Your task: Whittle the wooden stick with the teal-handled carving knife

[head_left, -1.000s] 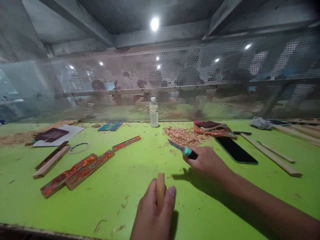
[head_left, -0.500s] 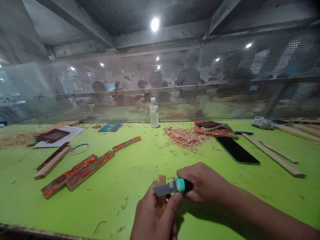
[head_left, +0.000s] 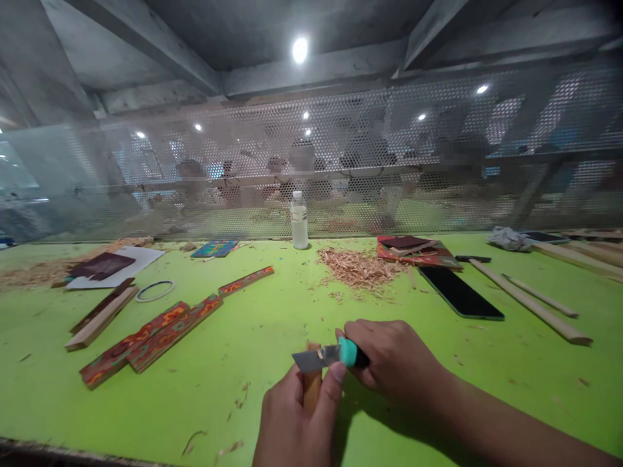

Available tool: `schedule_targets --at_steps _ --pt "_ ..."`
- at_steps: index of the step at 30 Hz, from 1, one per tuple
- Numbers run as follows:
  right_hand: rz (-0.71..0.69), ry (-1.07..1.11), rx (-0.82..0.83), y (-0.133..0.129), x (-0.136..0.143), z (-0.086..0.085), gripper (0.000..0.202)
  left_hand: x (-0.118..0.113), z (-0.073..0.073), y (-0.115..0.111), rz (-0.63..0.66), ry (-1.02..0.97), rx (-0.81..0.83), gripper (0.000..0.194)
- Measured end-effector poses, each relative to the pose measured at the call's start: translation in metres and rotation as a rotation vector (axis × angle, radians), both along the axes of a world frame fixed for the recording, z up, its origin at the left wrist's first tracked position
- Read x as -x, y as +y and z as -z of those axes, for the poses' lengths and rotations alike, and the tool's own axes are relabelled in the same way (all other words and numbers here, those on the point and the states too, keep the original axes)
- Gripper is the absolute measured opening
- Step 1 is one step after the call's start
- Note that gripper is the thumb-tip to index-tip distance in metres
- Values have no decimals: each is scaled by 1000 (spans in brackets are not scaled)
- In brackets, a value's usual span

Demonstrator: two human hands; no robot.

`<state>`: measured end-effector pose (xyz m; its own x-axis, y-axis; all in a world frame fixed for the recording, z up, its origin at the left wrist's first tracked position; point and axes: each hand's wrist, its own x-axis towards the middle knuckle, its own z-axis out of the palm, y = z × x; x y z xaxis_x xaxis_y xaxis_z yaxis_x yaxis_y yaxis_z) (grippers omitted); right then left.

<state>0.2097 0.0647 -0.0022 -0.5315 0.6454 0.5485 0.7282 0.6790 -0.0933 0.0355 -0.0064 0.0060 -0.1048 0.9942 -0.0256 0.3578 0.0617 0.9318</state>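
Observation:
My left hand (head_left: 296, 415) is closed round a small piece of wood (head_left: 312, 390), which points away from me. A knife (head_left: 311, 360) with a short, slanted blade and a black and teal handle is gripped in my right hand (head_left: 392, 357). Its blade lies across the wood near the far end, and a small pale shaving shows on the blade. The left thumb touches or nearly touches the teal part of the handle. The lower end of the wood is hidden in my left palm.
Painted wood strips (head_left: 175, 331) and a tape ring (head_left: 154, 290) lie on the left. A pile of shavings (head_left: 363, 267) and a water bottle (head_left: 300, 220) are farther back. To the right are a phone (head_left: 461, 293) and a hammer (head_left: 530, 301). A perforated screen (head_left: 263, 188) borders the table's back.
The knife blade has moved slightly away from me along the wood, toward its far end, and a bit left. A small shaving now shows on the blade. Both hands keep their grips.

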Motion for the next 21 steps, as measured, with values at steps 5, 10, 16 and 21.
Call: schedule_targets --at_steps 5,10,16,21 --pt "307 65 128 16 -14 -14 23 -3 -2 -1 36 64 1 47" --pt "269 72 199 25 -24 -23 19 -1 0 -1 72 68 4 43" --pt "40 39 321 17 -17 -18 16 6 3 2 167 -89 22 45" --pt "-49 28 353 12 -13 -10 14 11 2 1 196 -200 71 53"
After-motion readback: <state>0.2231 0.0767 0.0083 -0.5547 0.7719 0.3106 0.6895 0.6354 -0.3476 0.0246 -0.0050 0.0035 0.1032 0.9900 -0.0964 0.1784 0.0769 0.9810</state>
